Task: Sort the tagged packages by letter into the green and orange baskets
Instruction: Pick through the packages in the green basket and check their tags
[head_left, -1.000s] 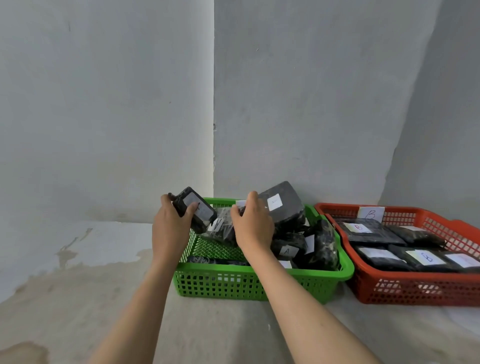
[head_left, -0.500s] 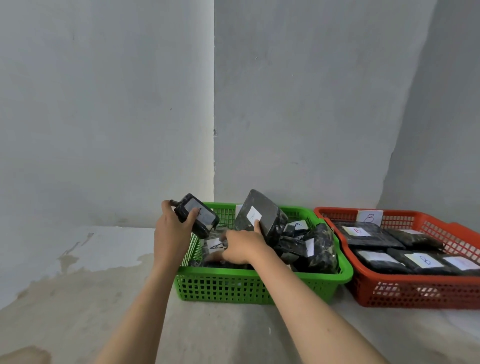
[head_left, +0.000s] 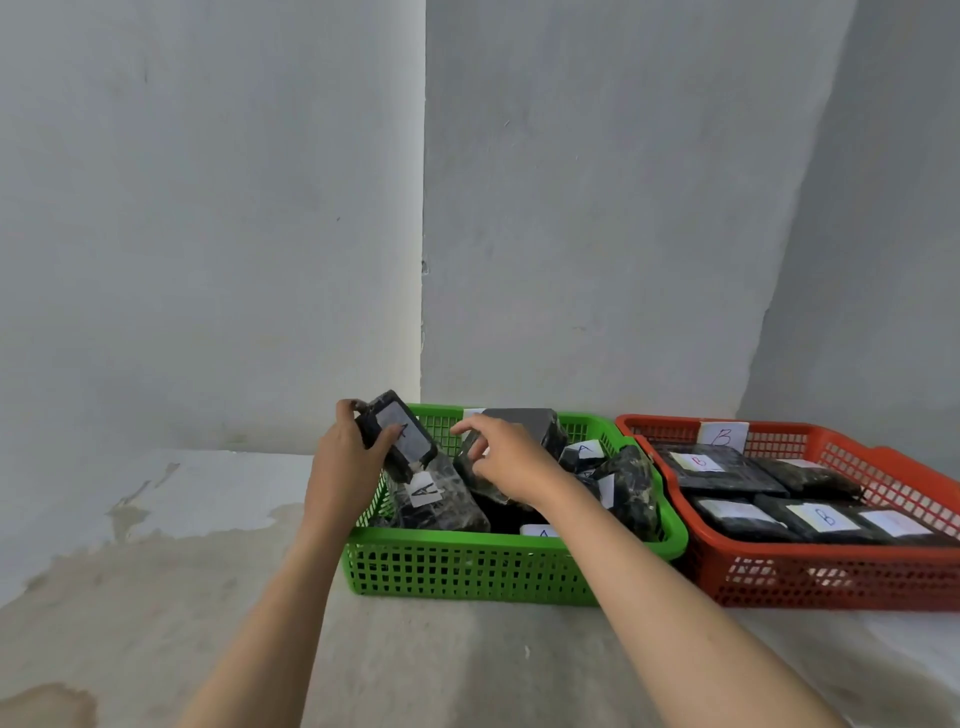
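Observation:
My left hand (head_left: 345, 457) grips a small black package (head_left: 397, 434) with a white tag marked A, held over the left rim of the green basket (head_left: 498, 566). That basket holds several black wrapped packages with A tags, one tag (head_left: 426, 489) facing up near the left wall. My right hand (head_left: 506, 460) hovers over the basket's middle with fingers spread, just in front of a large dark package (head_left: 524, 423) leaning at the back. The orange basket (head_left: 831, 577) to the right holds several flat black packages tagged B (head_left: 698, 461).
Both baskets sit side by side on a stained concrete floor in a corner of grey walls. A paper card marked B (head_left: 723, 435) stands at the orange basket's back rim. Bare floor stretches to the left and in front of the baskets.
My right hand has let go of the large dark package, which now rests lower at the back of the green basket. The hand has lifted and opened. My left hand keeps its package.

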